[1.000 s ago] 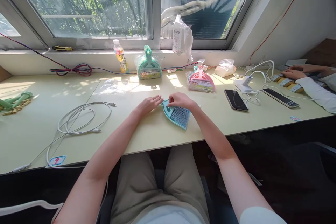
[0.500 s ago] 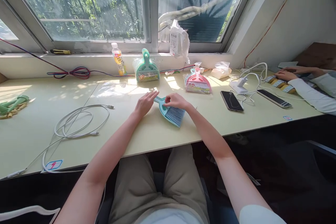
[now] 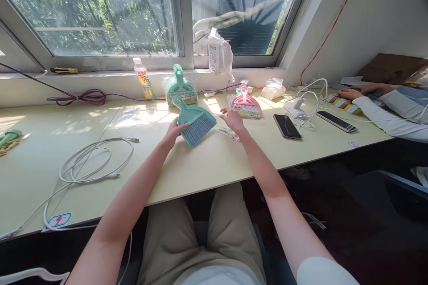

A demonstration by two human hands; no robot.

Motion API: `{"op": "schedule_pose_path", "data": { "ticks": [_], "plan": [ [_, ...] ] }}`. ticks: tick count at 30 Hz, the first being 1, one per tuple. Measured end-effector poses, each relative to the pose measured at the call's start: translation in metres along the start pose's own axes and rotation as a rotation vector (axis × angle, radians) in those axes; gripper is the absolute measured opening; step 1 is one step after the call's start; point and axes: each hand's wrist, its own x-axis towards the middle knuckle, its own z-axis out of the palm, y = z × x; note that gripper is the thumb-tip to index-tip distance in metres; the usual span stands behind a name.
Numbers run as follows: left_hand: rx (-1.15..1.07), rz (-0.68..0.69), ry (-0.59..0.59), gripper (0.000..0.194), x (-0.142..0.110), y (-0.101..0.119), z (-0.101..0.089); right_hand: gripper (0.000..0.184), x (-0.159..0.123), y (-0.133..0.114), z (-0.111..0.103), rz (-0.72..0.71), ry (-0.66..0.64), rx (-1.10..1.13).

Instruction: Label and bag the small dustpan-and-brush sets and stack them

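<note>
Left grip clasps teal dustpan set; right grip loosely parted near card

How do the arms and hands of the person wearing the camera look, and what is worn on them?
The left hand and right hand are bare, without gloves; I can make out no ring, watch or bracelet. The right arm has a short, pale, nearly white sleeve ending above the elbow. No sleeve shows on the left arm.
</note>
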Motion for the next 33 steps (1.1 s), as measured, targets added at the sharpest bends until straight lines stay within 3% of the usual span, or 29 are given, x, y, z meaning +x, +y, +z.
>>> {"op": "schedule_pose_path", "data": {
  "ticks": [4, 9, 12, 16, 20, 25, 29, 33],
  "plan": [
    [-0.086, 0.002, 0.189, 0.06, 0.013, -0.002, -0.028, 0.039, 0.005, 0.02, 0.001, 0.014, -0.246, -0.148],
    [-0.133, -0.048, 0.331, 0.054, 0.021, -0.008, -0.046, 0.015, 0.01, 0.022, 0.013, -0.056, -0.463, 0.003],
    [-0.144, -0.07, 0.354, 0.053, 0.022, -0.009, -0.046, 0.009, 0.012, 0.025, 0.016, -0.088, -0.45, 0.023],
    [-0.1, -0.055, 0.315, 0.056, 0.019, -0.006, -0.043, 0.025, 0.012, 0.029, 0.019, -0.225, -0.395, 0.083],
    [-0.032, -0.048, 0.274, 0.061, 0.016, -0.004, -0.04, 0.011, 0.011, 0.027, 0.018, -0.248, -0.444, 0.039],
    [-0.017, -0.079, 0.242, 0.065, 0.016, -0.006, -0.039, 0.028, 0.009, 0.022, 0.018, -0.299, -0.449, 0.063],
    [-0.021, -0.087, 0.236, 0.061, 0.016, -0.007, -0.039, 0.011, 0.008, 0.021, 0.021, -0.31, -0.46, 0.049],
    [-0.027, -0.089, 0.231, 0.056, 0.014, -0.006, -0.036, 0.005, 0.003, 0.013, 0.024, -0.256, -0.409, 0.132]
  ]
}}
